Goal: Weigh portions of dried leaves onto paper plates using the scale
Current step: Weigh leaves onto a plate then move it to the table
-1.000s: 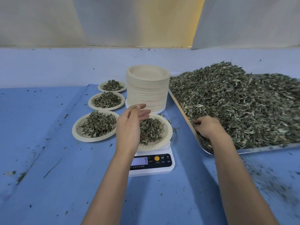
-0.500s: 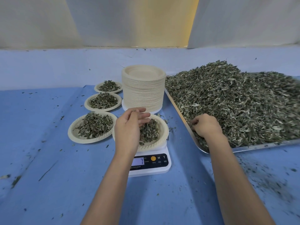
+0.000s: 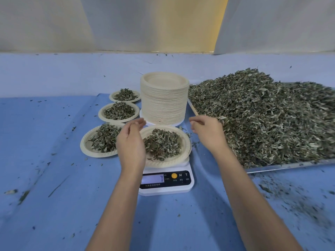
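A white digital scale stands at the centre of the blue table, its display showing 7. On it sits a paper plate holding a heap of dried leaves. My left hand hovers over the plate's left rim with loosely curved fingers and nothing in them. My right hand is just right of the plate, above the table between the plate and the tray, fingers relaxed; I see no leaves in it. A big pile of dried leaves fills a metal tray on the right.
A tall stack of paper plates stands right behind the scale. Three filled plates lie in a row to the left: near, middle, far. Leaf crumbs dot the blue cover.
My right hand has left the leaf pile in the tray and moved left towards the plate. My left hand has opened and shifted slightly left off the heap.
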A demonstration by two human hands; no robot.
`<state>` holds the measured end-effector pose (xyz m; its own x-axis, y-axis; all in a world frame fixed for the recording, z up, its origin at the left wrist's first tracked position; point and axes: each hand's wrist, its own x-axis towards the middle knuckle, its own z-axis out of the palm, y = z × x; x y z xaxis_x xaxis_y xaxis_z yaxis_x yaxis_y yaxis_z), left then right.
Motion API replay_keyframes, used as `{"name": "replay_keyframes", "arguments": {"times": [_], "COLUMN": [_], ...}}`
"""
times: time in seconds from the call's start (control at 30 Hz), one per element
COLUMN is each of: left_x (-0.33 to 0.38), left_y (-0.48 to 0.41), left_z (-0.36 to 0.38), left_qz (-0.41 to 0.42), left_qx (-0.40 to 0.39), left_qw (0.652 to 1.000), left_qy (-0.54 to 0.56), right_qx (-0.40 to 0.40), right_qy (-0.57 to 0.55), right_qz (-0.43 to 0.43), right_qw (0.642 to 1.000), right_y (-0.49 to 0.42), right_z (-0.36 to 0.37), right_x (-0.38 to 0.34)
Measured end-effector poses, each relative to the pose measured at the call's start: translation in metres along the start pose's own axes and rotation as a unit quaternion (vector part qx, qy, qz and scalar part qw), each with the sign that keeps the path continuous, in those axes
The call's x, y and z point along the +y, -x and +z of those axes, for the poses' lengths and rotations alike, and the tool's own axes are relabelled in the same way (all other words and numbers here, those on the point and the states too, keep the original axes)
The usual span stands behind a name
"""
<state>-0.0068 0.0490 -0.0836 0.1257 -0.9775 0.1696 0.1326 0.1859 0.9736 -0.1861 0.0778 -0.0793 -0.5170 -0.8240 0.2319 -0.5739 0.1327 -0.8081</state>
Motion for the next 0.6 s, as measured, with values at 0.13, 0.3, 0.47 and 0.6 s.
{"name": "replay_keyframes", "arguments": {"times": [0.13,0.3,0.47,0.6], "left_x": [-0.013,-0.019,-0.019,-0.016], "left_y": [-0.005,-0.008,-0.011,-0.011], "left_z": [-0.007,-0.007,-0.009,-0.011], "left_qz": [-0.04,-0.072,-0.083,-0.077], "left_qx": [0.049,0.04,0.031,0.044], "left_qw": [0.998,0.996,0.996,0.996], "left_qy": [-0.023,-0.019,0.002,0.009], "right_qx": [-0.049,-0.04,-0.059,-0.087], "right_qy": [0.04,0.039,-0.047,-0.121], "right_qz": [0.011,0.027,0.093,0.141], "right_qw": [0.998,0.998,0.993,0.979], "right_y": [0.003,0.001,0.0,0.0], "right_z": [0.016,0.018,0.018,0.015], "right_x": [0.002,0.009,0.008,0.004]}}
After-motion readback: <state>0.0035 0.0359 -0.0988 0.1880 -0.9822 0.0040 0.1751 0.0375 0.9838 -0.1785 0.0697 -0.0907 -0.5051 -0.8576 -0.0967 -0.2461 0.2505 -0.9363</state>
